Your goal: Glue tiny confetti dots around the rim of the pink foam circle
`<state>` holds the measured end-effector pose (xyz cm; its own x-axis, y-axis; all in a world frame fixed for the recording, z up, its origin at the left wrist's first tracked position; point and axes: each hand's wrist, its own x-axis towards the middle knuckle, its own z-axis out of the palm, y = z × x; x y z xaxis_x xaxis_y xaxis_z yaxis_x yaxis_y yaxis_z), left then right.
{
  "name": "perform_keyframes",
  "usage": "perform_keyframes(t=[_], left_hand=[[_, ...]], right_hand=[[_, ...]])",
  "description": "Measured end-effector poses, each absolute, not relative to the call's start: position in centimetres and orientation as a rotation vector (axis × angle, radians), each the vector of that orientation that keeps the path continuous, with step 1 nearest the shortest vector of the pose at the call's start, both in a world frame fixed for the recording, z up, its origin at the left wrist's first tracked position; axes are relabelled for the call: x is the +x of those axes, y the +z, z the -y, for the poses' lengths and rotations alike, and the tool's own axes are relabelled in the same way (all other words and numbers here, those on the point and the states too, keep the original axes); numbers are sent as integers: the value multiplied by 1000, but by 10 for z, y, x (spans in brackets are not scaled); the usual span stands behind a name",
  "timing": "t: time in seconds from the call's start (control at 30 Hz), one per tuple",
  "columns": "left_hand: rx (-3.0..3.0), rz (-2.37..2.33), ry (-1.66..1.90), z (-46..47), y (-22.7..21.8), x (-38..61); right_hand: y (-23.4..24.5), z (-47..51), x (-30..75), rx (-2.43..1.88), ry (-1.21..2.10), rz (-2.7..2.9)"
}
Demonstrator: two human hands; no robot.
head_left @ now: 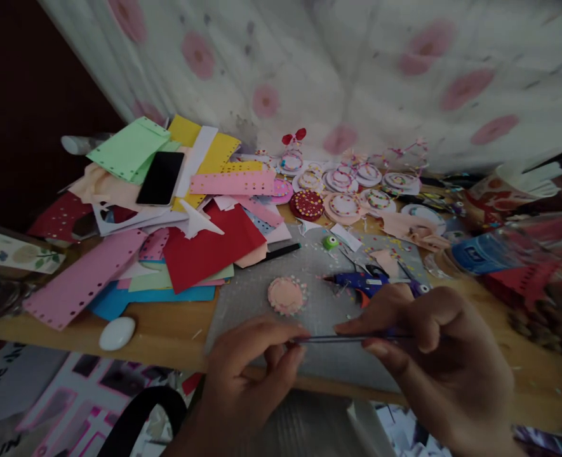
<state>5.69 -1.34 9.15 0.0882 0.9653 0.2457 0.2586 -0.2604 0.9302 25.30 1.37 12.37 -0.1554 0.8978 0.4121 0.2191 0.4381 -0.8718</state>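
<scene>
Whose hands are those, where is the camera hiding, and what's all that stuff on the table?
There's no robot here: these are a person's bare left hand and right hand. The camera is worn on that person's head, looking forward and down, so you see roughly what they see. Both hands pinch a thin, dark, doubled strand; I can't tell what it's made of. Beyond them, on a flat grey mat, lie a round pink disc with a frilly edge and a blue glue gun with an orange trigger. The brown wooden table also carries a flat red paper sheet and a black rectangular phone.
</scene>
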Motion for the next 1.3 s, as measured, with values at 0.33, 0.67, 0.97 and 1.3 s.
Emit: perform_keyframes(t=[0.33,0.67,0.97,1.3], left_hand=[[917,-1039,945,26,85,69],[954,-1091,919,30,94,72],[1024,-1067,952,31,93,71],[1120,-1066,893,27,95,69]], right_hand=[[115,13,270,-1061,953,1312],[119,18,266,-1064,883,1369],[117,20,266,-1070,811,1420],[117,23,263,-1098,800,1429]])
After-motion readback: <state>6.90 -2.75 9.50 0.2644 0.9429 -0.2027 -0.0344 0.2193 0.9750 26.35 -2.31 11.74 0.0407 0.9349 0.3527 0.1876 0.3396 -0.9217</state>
